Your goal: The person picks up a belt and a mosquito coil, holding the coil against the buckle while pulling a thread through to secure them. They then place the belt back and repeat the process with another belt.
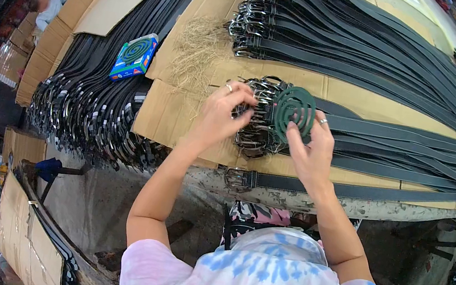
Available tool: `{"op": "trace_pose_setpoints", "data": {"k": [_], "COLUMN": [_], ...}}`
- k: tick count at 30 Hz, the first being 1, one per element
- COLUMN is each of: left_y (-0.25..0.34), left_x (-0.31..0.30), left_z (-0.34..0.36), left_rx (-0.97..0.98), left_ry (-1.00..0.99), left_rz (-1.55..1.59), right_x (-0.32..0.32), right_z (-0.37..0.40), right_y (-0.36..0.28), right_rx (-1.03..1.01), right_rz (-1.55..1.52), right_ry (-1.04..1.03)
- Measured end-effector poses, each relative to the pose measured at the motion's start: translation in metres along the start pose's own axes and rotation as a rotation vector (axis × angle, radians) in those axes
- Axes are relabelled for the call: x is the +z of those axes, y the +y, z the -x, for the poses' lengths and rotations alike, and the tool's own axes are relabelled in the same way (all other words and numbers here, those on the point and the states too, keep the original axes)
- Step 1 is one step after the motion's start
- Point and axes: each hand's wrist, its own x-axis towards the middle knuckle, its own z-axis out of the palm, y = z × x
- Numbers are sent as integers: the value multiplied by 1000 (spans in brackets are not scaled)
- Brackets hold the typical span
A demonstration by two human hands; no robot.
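Note:
My right hand (pixel 312 147) grips a dark green mosquito coil (pixel 295 112) by its lower right side, with the flat spiral held up facing me. To its left, my left hand (pixel 224 112) is curled, thumb and fingertips close together. Whatever may be between those fingertips is hard to make out against the metal behind. Below and behind both hands lies a bundle of black belts (pixel 370 147), its silvery buckles (pixel 252 140) heaped beside my left fingers. A blue and green mosquito coil box (pixel 134 57) rests on the belts further left.
Another belt stack (pixel 363 39) lies at the back, and a large pile with hanging buckles (pixel 95 115) on the left. Cardboard sheets (pixel 184 117) cover the table, with dry straw (pixel 198 45) on them. One single belt (pixel 351 190) runs along the front edge. Another person (pixel 48 12) is far left.

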Motion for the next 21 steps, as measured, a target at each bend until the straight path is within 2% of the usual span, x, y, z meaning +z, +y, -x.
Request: {"op": "trace_pose_setpoints", "data": {"k": [1,3,11,13,15,17,18,19,20,21], "left_y": [-1,-1,3,1,6,16,5,4,3,1], "left_x": [-5,-11,-14,-14,-17,-18,-9,-9,-9,-9], "left_z": [3,9,2,-4,-11,-17,-16,-19,-22,-24], "left_rx": [-1,96,114,-7,23,-241,-289,-284,-415,-546], "left_ry": [-1,-182,-225,-197,-193,-161,-101,-99,-90,-80], "left_rz": [-2,-189,-204,123,185,333,465,463,553,643], "right_x": [-6,-12,-29,-34,-37,-37,-36,-34,-32,-30], "right_z": [-1,-2,0,0,0,-1,-2,-2,-2,-3], "right_y": [1,4,9,8,4,4,9,14,18,23], "right_rx": [-73,-95,-65,-92,-59,-30,-24,-20,77,73], "right_rz": [89,69,-8,-12,-77,-146,-206,-266,-352,-353], "right_ry": [17,58,150,190,192,191,150,109,80,82]}}
